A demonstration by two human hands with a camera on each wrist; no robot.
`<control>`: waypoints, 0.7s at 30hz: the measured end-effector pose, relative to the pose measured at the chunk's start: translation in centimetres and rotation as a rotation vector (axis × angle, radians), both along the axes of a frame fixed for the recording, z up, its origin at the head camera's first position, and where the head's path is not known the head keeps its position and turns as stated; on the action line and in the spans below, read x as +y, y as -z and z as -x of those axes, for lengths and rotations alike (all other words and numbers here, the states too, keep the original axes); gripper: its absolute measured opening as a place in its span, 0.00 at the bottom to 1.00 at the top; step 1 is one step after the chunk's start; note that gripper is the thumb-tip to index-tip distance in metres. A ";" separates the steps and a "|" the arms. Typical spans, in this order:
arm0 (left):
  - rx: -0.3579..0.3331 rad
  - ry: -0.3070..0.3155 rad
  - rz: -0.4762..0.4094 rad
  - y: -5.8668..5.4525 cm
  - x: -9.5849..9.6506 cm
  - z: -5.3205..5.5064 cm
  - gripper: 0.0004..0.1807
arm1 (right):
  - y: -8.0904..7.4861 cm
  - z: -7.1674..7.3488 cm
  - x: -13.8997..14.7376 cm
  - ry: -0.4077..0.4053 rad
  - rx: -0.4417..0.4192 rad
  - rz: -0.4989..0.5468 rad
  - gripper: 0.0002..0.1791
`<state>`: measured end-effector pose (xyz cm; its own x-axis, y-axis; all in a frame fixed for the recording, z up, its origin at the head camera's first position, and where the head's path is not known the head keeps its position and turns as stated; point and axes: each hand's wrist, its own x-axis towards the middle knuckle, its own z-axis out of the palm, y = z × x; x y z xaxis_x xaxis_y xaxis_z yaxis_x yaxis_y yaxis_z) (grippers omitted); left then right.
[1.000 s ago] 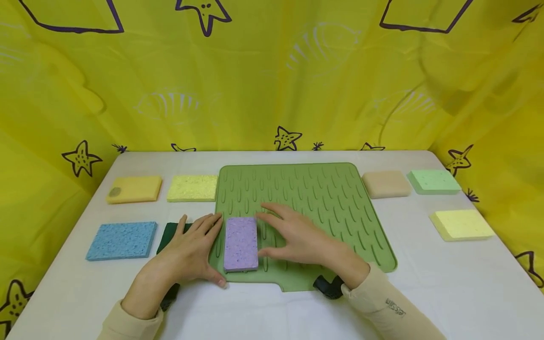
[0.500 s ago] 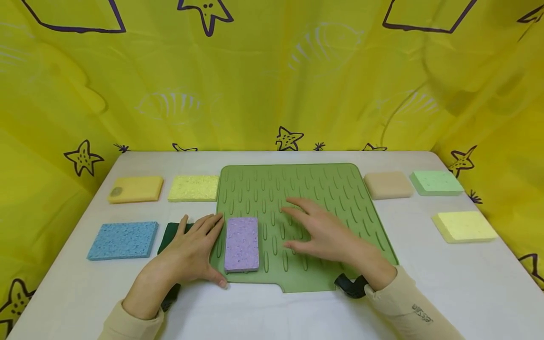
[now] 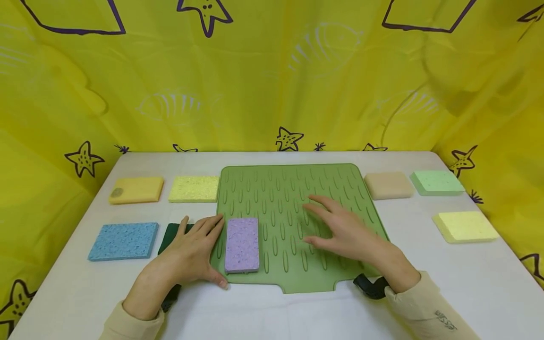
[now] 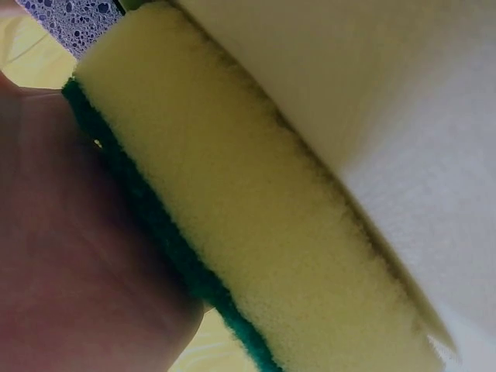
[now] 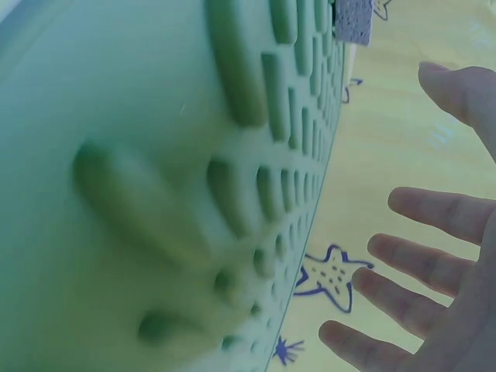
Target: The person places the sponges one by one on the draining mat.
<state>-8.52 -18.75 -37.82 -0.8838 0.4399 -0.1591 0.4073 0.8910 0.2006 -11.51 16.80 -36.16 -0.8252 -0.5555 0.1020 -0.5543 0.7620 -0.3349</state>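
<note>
Scouring sponge: one, yellow foam with a dark green layer (image 4: 232, 170); largely hidden under the left hand in the head view, cut off by the frame in the left wrist view.
Left hand: one (image 3: 193, 250); open, fingers extended, gripping nothing, at the mat's left edge; how firmly it presses cannot be told.
Right hand: one (image 3: 340, 229); open, thumb and fingers spread, holding nothing, over the mat's right half.
Purple sponge: one (image 3: 242, 244); flat on the mat's left part, just beside the left hand; cut off in both wrist views.
Green mat: one, ridged (image 3: 272, 189); lower right corner obscured by the right forearm.
Sponges, total: eight, including the scouring and purple ones.
Left of mat, others: three; orange-yellow sponge (image 3: 136, 190), speckled yellow sponge (image 3: 194, 189), blue sponge (image 3: 123, 241).
Right of mat: three; tan sponge (image 3: 388, 185), mint sponge (image 3: 437, 182), pale yellow sponge (image 3: 465, 226).
Black curved piece: one (image 3: 370, 286); by the right wrist, partly covered.
Sleeves: two, beige (image 3: 429, 307); lettering illegible.
Curtain: yellow, starfish-patterned (image 3: 255, 85); behind the white table (image 3: 255, 316).
</note>
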 end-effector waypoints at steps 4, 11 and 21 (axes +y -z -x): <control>0.002 0.002 0.000 0.0 0.0 0.0 0.78 | 0.1 0.0 1.1 0.022 0.023 -0.009 0.42; 0.006 0.005 0.009 0.0 0.0 -0.1 0.78 | 0.2 -0.2 2.8 0.052 0.047 -0.019 0.40; 0.007 0.005 0.005 0.1 0.0 0.0 0.78 | -0.1 -0.6 4.9 0.122 0.061 -0.030 0.38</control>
<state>-8.50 -18.80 -37.95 -0.8827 0.4436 -0.1550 0.4132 0.8898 0.1935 -10.96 21.73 -36.03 -0.8795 -0.4549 0.1394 -0.4757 0.8340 -0.2796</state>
